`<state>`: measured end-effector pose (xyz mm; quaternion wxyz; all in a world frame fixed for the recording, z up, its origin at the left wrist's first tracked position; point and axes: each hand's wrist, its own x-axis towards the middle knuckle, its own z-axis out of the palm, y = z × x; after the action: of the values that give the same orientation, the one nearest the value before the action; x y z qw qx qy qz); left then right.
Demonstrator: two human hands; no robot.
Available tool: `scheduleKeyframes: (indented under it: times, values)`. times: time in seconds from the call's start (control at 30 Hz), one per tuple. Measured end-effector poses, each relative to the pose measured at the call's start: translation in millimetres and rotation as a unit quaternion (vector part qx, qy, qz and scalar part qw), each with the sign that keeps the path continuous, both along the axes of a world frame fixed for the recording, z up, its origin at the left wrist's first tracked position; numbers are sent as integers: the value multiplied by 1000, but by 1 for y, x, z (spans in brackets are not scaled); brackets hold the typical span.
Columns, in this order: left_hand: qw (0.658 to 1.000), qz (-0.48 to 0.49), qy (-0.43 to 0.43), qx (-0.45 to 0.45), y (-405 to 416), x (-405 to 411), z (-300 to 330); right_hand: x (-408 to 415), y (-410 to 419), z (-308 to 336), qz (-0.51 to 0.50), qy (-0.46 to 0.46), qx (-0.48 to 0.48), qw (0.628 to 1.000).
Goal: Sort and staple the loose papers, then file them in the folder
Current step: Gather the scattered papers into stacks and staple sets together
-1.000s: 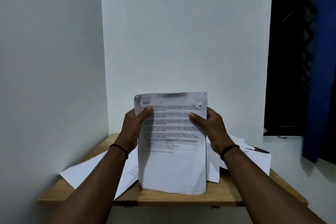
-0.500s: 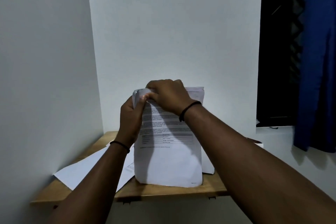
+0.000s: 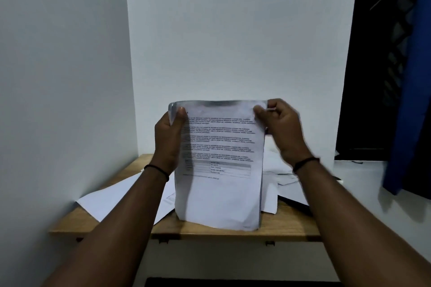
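Note:
A stack of printed papers [image 3: 221, 198] stands upright on its lower edge above the wooden table [image 3: 233, 233]. My left hand [image 3: 169, 137] grips the stack's upper left corner, thumb on the front sheet. My right hand [image 3: 278, 128] pinches the upper right corner, where a small thin object shows between the fingers. More loose sheets [image 3: 109, 200] lie flat on the table to the left and behind the stack. A dark folder edge [image 3: 296, 204] peeks out at the right under white sheets.
The small table sits in a corner, white walls [image 3: 65, 100] close at the left and back. A dark window and a blue curtain [image 3: 405, 91] are at the right. A dark object [image 3: 233, 283] lies at the bottom edge.
My right hand left the upper left corner, where it was working beside my left hand, and now pinches the upper right corner. The stack stays upright.

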<state>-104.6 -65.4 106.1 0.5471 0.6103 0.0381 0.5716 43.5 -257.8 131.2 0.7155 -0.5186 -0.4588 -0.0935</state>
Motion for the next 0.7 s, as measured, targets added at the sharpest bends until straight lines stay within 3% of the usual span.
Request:
scheduleKeyframes:
  times: [0.1, 0.2, 0.37, 0.5, 0.7]
  values:
    - [993, -89, 65, -30, 7, -3, -22, -7, 17, -54, 80, 78, -29, 993]
    - [990, -74, 120, -22, 12, -3, -46, -5, 32, -83, 67, 100, -31, 992]
    - [996, -24, 87, 6, 13, 2, -30, -8, 38, -58, 36, 74, 11, 997]
    - [998, -48, 47, -14, -1, 0, -28, -10, 32, -54, 38, 65, 11, 997]
    - [974, -55, 198, -95, 6, -1, -108, -6, 28, -140, 78, 150, -81, 982]
